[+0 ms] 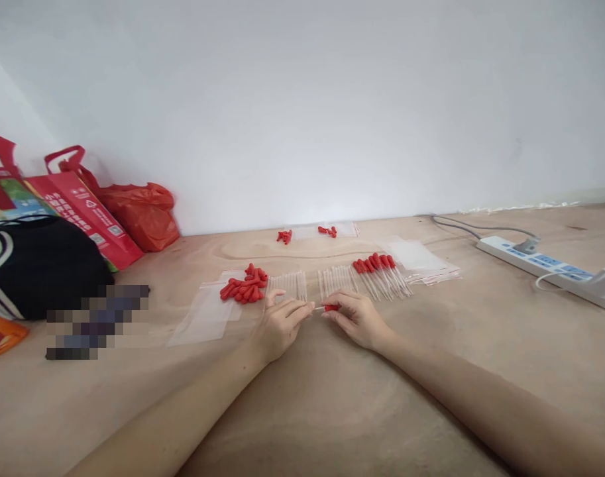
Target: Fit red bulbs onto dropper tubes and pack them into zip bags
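In the middle of the table, my left hand (282, 323) pinches a thin clear dropper tube (319, 309). My right hand (356, 318) grips a red rubber bulb (331, 307) at the tube's right end; how far the bulb covers the tube is hidden by my fingers. Just beyond my hands lie two rows of bare clear tubes, one on the left (291, 285) and one on the right (334, 279). Several droppers with red bulbs (382, 270) lie side by side to the right. A heap of loose red bulbs (245, 288) rests on a clear plastic bag to the left.
Clear zip bags (424, 260) are stacked at right, with another flat bag (197, 321) at left. More red bulbs (285, 236) lie near the wall. A white power strip (545, 265) with cables sits far right. Shopping bags (88, 212) and a black bag (48, 268) stand left.
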The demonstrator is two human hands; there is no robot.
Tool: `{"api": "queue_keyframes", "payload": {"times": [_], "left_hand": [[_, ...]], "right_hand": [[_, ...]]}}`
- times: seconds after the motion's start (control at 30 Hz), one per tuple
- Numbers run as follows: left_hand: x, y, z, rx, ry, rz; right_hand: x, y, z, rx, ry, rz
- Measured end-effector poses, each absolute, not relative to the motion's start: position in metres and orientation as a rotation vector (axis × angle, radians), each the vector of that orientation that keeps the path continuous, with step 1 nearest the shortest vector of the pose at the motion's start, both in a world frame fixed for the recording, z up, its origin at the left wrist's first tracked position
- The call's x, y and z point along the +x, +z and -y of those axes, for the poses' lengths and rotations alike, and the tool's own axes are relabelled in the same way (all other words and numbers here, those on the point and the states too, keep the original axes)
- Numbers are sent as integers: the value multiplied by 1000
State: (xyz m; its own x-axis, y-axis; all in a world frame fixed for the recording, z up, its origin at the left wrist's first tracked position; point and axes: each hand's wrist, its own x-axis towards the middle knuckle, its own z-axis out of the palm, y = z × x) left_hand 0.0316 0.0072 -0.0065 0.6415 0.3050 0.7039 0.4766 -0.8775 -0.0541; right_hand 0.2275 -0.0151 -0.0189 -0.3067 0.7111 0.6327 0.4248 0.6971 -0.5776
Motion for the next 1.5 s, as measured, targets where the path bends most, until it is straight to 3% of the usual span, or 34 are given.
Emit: {"api": "queue_keyframes", "payload": {"times": [0.5, 0.83, 1.5], "left_hand": [[31, -7, -4, -2649, -955, 587], [36, -6, -1, -2617, -982, 623], [39, -7, 3, -2639, -943, 614]], "right_hand": [[229, -23, 15, -703, 141, 1990], [232, -19, 16, -919, -32, 2224], [228, -20, 16, -857, -116, 2308]]}}
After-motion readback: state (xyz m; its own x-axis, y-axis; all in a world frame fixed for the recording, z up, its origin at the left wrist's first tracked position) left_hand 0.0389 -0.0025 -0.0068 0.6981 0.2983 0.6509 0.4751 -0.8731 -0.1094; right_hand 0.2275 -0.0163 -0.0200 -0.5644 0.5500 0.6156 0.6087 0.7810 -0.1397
